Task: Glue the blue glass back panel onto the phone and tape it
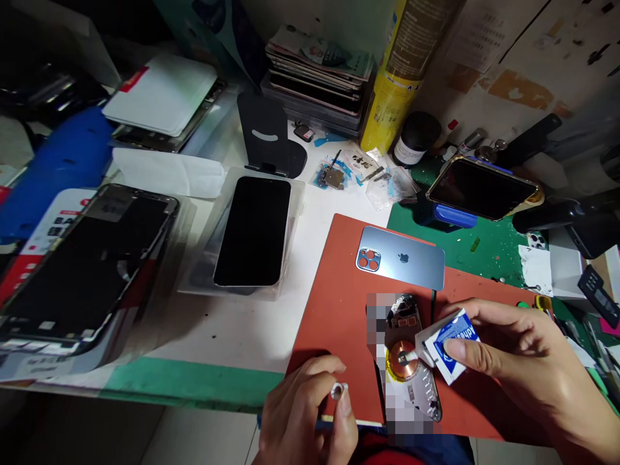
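The right hand (520, 358) is closed in a pinch, thumb over fingers, around a blue-and-white tube (440, 356), whose pale nozzle points left over the copper coil (407, 369) of an opened phone (411, 392); whether the tip touches the coil I cannot tell. That phone lies near the middle of the near side of a red-brown mat (334, 290), partly covered by blurred squares. The left hand (305, 407), left of the phone at the mat's near edge, is curled, with a small white cap (338, 390) held between thumb and fingers, its round opening showing. Beyond the phone, a blue back cover (419, 259) with camera holes lies along the mat's far edge. Farther right, a gold-edged handset (484, 187) leans on a blue stand (455, 216). Left of the mat, a dark-screened handset (254, 232) rests on a clear box (296, 236), and a loose screen (92, 265) lies at the far left. A yellow can (380, 119) stands at the far side, just beside a black jar (416, 135).
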Tool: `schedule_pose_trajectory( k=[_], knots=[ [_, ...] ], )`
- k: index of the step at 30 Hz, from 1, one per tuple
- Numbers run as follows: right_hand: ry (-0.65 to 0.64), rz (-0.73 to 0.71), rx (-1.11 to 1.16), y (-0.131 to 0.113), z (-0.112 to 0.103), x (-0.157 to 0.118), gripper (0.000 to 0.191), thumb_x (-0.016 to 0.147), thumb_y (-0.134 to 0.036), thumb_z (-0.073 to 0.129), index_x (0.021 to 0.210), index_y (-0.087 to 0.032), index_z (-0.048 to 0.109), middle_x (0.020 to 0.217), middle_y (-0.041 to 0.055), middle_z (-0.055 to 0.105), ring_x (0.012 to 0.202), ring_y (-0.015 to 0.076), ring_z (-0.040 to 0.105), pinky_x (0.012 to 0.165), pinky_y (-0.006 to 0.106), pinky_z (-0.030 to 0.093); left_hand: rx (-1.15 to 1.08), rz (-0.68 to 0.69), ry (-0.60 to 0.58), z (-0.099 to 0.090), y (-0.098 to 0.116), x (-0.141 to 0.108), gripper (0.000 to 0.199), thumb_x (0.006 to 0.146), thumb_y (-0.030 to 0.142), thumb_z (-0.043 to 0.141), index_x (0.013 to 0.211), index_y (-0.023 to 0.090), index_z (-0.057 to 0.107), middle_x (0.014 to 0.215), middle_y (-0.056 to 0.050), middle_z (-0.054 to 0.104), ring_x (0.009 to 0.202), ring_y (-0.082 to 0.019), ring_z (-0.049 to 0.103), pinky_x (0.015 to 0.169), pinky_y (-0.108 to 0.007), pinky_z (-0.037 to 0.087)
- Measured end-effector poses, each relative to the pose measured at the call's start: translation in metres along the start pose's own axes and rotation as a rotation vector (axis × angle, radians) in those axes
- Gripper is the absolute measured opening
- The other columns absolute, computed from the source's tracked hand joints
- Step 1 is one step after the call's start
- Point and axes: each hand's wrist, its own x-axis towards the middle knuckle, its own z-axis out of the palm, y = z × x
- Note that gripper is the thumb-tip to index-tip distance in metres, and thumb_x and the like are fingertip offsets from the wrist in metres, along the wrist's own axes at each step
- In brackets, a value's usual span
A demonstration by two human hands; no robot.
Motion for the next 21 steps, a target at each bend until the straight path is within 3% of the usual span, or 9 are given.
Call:
schedule_pose_trajectory(
  k=[6,10,12,17,21],
  knots=[
    [0.089,0.096,-0.038,0.014,0.0,-0.029,0.022,0.087,-0.043,0.091,0.102,-0.028,0.088,0.092,0.0061,0.086,0.08,0.0264,0.082,0.071,0.031,0.069,0.023,0.103,-0.04,-0.002,-0.008,0.003,0.01,0.1,0.014,0.054,0.104,0.022,0.058,0.097,-0.003,0.079,0.078,-0.011,0.077,0.083,-0.023,0.059],
    [0.196,0.133,0.008,0.012,0.012,-0.031,0.027,0.079,-0.047,0.096,0.096,-0.027,0.089,0.09,0.0048,0.085,0.078,0.0242,0.081,0.07,0.028,0.068,0.027,0.123,-0.054,-0.002,-0.009,0.007,0.011,0.099,0.013,0.053,0.104,0.023,0.057,0.094,-0.002,0.078,0.068,-0.01,0.074,0.077,-0.022,0.06],
    [0.246,0.109,0.017,0.01,0.014,-0.025,0.028,0.079,-0.047,0.097,0.097,-0.027,0.089,0.096,0.0049,0.085,0.08,0.0228,0.08,0.071,0.026,0.066,0.04,0.119,-0.063,-0.003,-0.009,0.007,0.011,0.099,0.014,0.052,0.103,0.023,0.057,0.094,-0.002,0.078,0.064,-0.01,0.072,0.075,-0.022,0.06],
    [0.137,-0.061,-0.021,0.003,0.011,-0.005,0.02,0.086,-0.041,0.093,0.097,-0.025,0.088,0.094,0.0066,0.085,0.08,0.0216,0.08,0.073,0.026,0.067,0.05,0.122,-0.083,-0.004,-0.009,0.008,0.007,0.1,0.017,0.053,0.103,0.023,0.056,0.094,-0.002,0.078,0.058,-0.009,0.069,0.067,-0.019,0.059],
    [0.161,-0.147,-0.065,-0.003,0.013,0.008,0.017,0.086,-0.038,0.093,0.095,-0.025,0.088,0.09,0.0049,0.083,0.077,0.0184,0.078,0.07,0.022,0.065,0.059,0.111,-0.073,-0.004,-0.008,0.009,0.008,0.1,0.017,0.053,0.102,0.024,0.056,0.092,-0.002,0.079,0.058,-0.009,0.069,0.066,-0.02,0.059]
  ],
)
